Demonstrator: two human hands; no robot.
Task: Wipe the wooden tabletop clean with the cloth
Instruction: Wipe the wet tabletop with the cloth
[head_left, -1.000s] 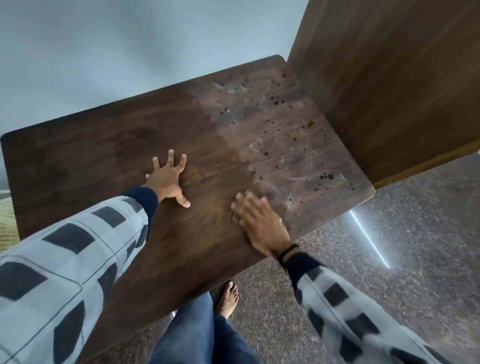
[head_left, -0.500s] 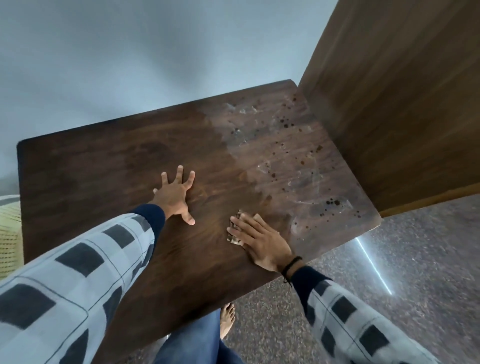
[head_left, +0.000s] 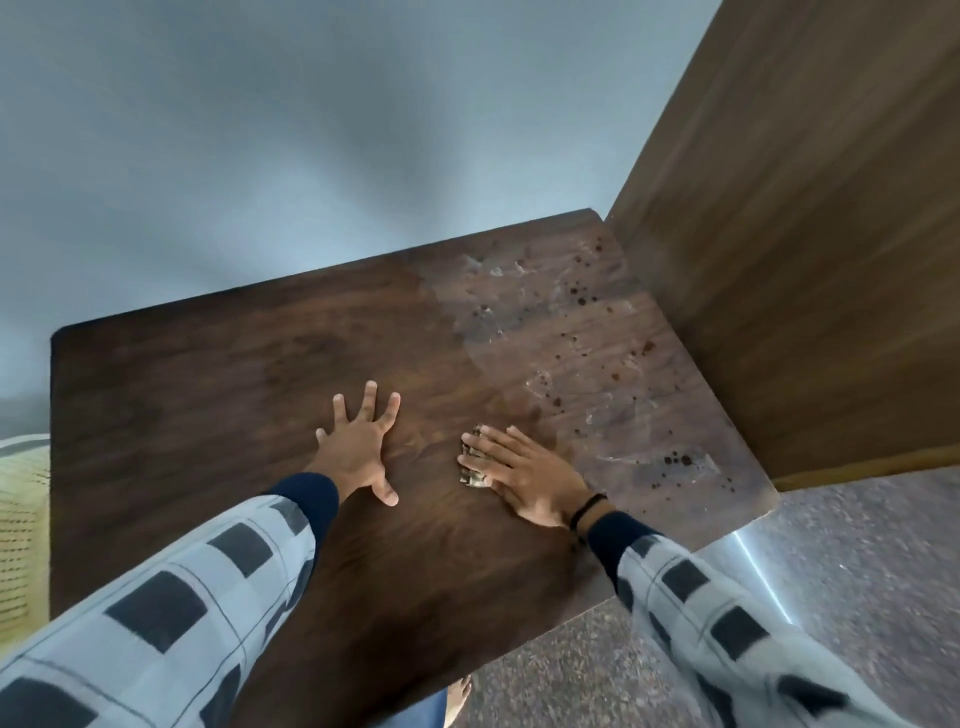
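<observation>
The dark wooden tabletop (head_left: 208, 415) fills the middle of the view. Its left part looks dark and smooth; its right part (head_left: 587, 343) is pale, smeared and dotted with dark specks. My right hand (head_left: 519, 470) lies flat near the table's middle, pressing a small crumpled cloth (head_left: 471, 462) against the wood; only the cloth's left edge shows beyond my fingers. My left hand (head_left: 361, 449) rests flat on the table with fingers spread, a short way left of the cloth, holding nothing.
A tall wooden panel (head_left: 805, 234) stands against the table's right side. A grey wall is behind the table. Speckled floor (head_left: 857, 597) lies at the lower right, my bare foot (head_left: 460, 699) under the near edge, and a yellowish woven thing (head_left: 21, 519) at the far left.
My right hand with the cloth has slid left, away from the smeared area toward the table's middle. The camera has tilted up, showing more wall. My left hand has stayed planted.
</observation>
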